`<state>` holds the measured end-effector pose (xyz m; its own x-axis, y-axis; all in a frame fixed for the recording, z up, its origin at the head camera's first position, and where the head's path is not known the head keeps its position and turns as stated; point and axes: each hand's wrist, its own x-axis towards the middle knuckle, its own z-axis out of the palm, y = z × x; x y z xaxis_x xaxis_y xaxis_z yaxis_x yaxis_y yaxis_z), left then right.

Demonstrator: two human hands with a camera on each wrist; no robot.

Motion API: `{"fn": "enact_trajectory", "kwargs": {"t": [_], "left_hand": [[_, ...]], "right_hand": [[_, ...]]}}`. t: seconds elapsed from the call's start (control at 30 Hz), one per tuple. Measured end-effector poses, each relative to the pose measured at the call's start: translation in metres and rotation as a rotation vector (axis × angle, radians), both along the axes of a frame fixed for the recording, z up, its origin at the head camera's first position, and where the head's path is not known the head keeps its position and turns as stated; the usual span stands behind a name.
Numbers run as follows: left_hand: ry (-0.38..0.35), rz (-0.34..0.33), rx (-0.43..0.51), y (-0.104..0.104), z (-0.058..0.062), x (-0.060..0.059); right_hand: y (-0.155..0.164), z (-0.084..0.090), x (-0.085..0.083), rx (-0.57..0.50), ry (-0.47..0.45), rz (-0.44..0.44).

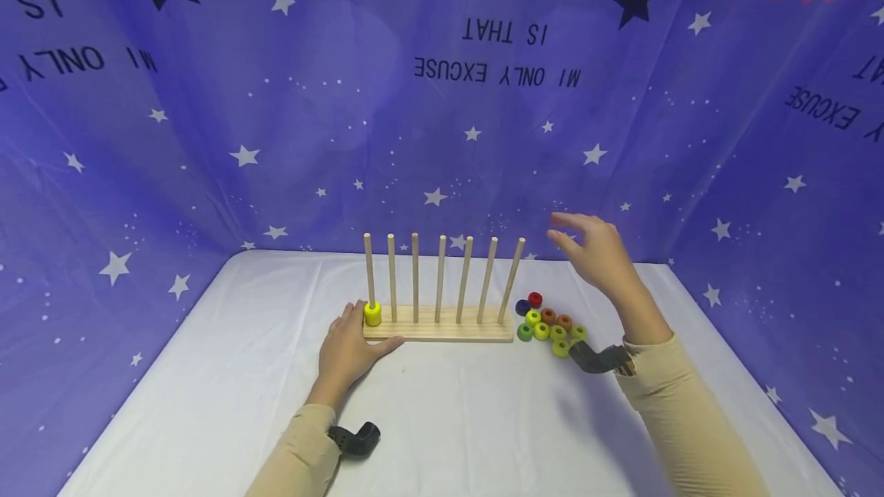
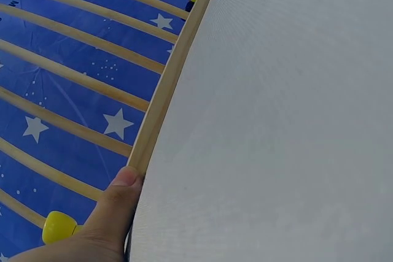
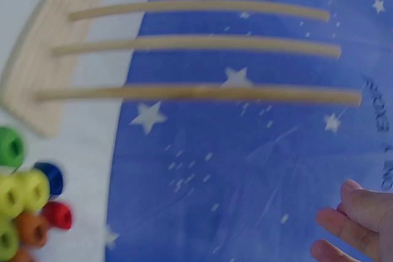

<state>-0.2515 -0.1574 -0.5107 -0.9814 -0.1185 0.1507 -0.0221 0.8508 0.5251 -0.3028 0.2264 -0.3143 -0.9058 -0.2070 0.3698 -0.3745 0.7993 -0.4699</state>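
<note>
A wooden peg rack stands on the table, its several upright pegs in a row. Yellow beading sits at the foot of the leftmost peg. My left hand grips the left end of the rack's base, its thumb along the front edge and the other fingers round the far side. Raised in the air right of the pegs, my right hand has its fingers parted and slightly bent, holding nothing. Below it, loose beads lie by the rack's right end, among them a green bead and a red bead.
A white cloth covers the table. Blue star-printed fabric rises behind it and at both sides. Dark wrist-worn devices jut from both sleeves, the right one overlapping the edge of the bead cluster in the head view.
</note>
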Motion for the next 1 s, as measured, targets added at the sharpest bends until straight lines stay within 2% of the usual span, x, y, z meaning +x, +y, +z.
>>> {"fn": "enact_trajectory", "kwargs": {"t": [0.3, 0.57, 0.77, 1.0], "left_hand": [[0.011, -0.006, 0.007, 0.000, 0.000, 0.000], [0.014, -0.002, 0.008, 0.001, 0.003, 0.000], [-0.004, -0.003, 0.005, 0.001, 0.005, 0.001], [-0.015, -0.011, 0.021, -0.001, 0.004, -0.001]], "right_hand": [[0.050, -0.050, 0.014, 0.003, -0.142, -0.063], [0.079, -0.095, 0.014, 0.053, -0.156, -0.030], [0.088, -0.117, 0.013, 0.108, -0.222, -0.002], [0.092, -0.135, 0.012, 0.150, -0.279, 0.027]]}}
